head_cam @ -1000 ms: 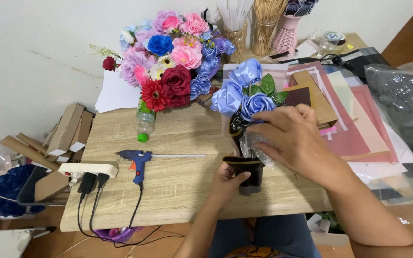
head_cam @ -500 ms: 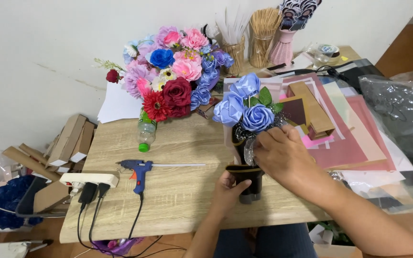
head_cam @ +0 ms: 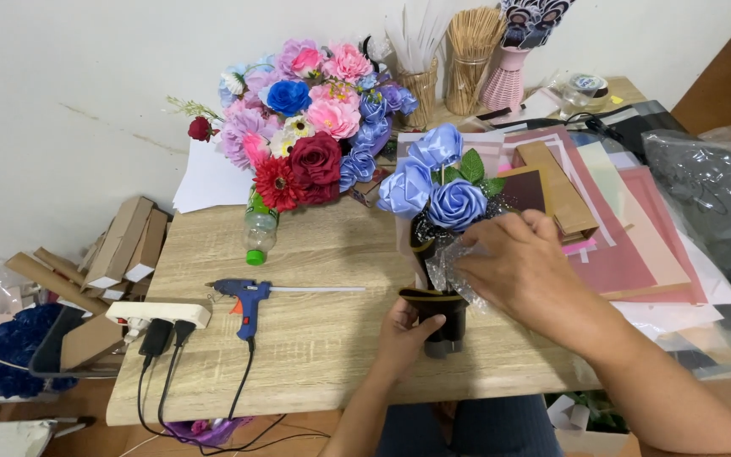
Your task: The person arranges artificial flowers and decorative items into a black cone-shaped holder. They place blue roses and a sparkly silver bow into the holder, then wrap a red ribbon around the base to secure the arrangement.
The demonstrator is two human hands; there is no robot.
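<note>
A small bouquet of three light-blue ribbon roses (head_cam: 433,182) with green leaves stands upright in a dark wrapper and holder (head_cam: 440,317) on the wooden table (head_cam: 315,355). My left hand (head_cam: 401,334) grips the dark holder at its base. My right hand (head_cam: 519,262) is closed on the clear crinkled plastic wrap (head_cam: 448,267) around the stems, just below the roses.
A blue glue gun (head_cam: 247,300) lies left of the bouquet, its cord running to a white power strip (head_cam: 158,315). A large mixed flower bunch (head_cam: 306,140) lies at the back with a plastic bottle (head_cam: 259,233). Coloured paper sheets (head_cam: 619,228) lie right; stick cups (head_cam: 467,63) stand behind.
My right hand has slid slightly down and right along the wrap. The left hand still holds the base. The view shifted a little.
</note>
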